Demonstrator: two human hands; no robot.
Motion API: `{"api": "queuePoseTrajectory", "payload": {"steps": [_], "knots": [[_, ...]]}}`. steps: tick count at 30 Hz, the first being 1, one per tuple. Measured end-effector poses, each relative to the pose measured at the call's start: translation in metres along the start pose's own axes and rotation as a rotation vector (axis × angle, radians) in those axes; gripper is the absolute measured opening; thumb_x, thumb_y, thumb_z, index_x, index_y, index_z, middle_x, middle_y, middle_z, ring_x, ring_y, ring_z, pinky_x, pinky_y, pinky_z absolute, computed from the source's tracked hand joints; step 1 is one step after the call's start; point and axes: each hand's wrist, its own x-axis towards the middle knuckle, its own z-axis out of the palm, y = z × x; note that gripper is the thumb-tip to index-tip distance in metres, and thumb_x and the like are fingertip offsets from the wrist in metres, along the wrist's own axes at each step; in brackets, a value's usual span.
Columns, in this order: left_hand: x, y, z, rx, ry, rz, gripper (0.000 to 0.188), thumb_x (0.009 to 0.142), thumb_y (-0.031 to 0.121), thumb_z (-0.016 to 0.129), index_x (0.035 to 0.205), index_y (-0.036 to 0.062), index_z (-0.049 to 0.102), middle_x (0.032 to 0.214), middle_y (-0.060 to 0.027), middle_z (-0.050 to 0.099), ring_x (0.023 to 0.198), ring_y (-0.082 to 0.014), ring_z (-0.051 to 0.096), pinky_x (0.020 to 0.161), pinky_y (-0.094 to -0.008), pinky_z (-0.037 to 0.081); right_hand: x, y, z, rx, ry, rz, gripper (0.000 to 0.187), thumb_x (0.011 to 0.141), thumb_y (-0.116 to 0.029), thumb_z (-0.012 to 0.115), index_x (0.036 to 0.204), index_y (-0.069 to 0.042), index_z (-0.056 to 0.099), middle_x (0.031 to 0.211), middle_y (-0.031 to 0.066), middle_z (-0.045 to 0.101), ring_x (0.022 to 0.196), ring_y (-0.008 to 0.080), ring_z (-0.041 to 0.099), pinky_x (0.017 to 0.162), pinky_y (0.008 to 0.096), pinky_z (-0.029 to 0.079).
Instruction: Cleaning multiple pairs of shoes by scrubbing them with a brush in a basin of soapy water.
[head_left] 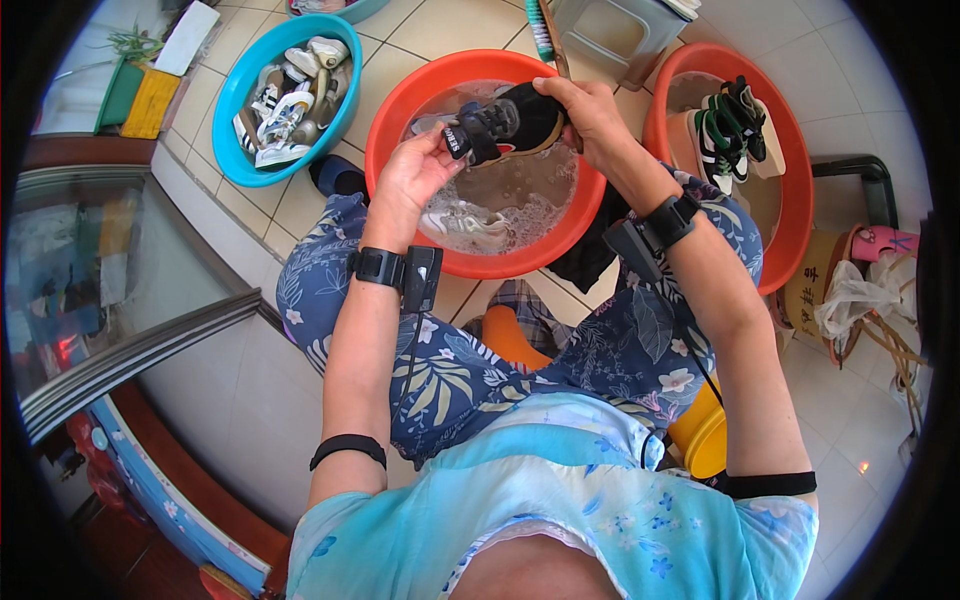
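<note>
Over the red-orange basin point(392, 112) of sudsy water, my left hand point(412, 172) pinches the tongue end of a black shoe point(528, 118). My right hand point(592, 118) is closed around the wooden handle of a scrub brush point(546, 36), whose green and white bristles point away from me. The same hand also meets the far end of the shoe; its lower fingers are partly hidden. A pale shoe point(466, 222) lies half sunk in the foamy water below.
A turquoise basin point(228, 120) full of shoes stands at the far left. On the right, another red basin point(800, 215) holds green-and-black shoes point(722, 140) and white ones. A grey plastic stool point(612, 40) stands behind. A glass door frame point(130, 350) borders the left; a yellow bucket point(704, 440) sits beside my leg.
</note>
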Motion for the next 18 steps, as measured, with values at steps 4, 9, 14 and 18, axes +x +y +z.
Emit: {"api": "queuePoseTrajectory", "payload": {"steps": [4, 9, 14, 18], "knots": [[0.011, -0.004, -0.013, -0.012, -0.127, -0.024, 0.017, 0.091, 0.010, 0.057, 0.106, 0.0043, 0.056, 0.106, -0.0101, 0.061, 0.099, -0.0241, 0.060, 0.089, -0.0460, 0.049, 0.000, 0.000, -0.001, -0.011, 0.013, 0.000, 0.034, 0.077, -0.027, 0.068, 0.079, 0.006, 0.062, 0.054, 0.0017, 0.048, 0.037, 0.0104, 0.038, 0.037, 0.0279, 0.026], [0.011, -0.009, -0.013, -0.045, -0.227, -0.029, 0.020, 0.089, 0.013, 0.062, 0.108, 0.0079, 0.059, 0.108, -0.0065, 0.061, 0.101, -0.0216, 0.059, 0.089, -0.0419, 0.049, 0.001, 0.000, -0.002, -0.028, -0.007, -0.077, 0.032, 0.078, -0.029, 0.068, 0.079, 0.003, 0.063, 0.054, 0.0006, 0.049, 0.039, 0.0088, 0.040, 0.036, 0.0253, 0.028], [-0.017, -0.017, 0.029, 0.095, -0.213, 0.092, 0.045, 0.084, 0.032, 0.069, 0.115, 0.0038, 0.054, 0.111, -0.0082, 0.060, 0.103, -0.0194, 0.059, 0.091, -0.0395, 0.049, -0.007, -0.002, 0.001, -0.109, -0.065, -0.157, 0.034, 0.077, -0.028, 0.068, 0.082, 0.005, 0.065, 0.061, 0.0028, 0.056, 0.049, 0.0101, 0.050, 0.044, 0.0261, 0.037], [-0.024, -0.023, 0.035, 0.175, -0.029, 0.000, 0.065, 0.077, 0.053, 0.067, 0.121, 0.0082, 0.052, 0.114, -0.0058, 0.060, 0.107, -0.0211, 0.057, 0.093, -0.0425, 0.045, -0.016, -0.002, 0.006, -0.248, -0.115, -0.223, 0.039, 0.076, -0.031, 0.067, 0.080, 0.008, 0.064, 0.066, 0.0075, 0.061, 0.057, 0.0137, 0.058, 0.053, 0.0285, 0.046]]}}
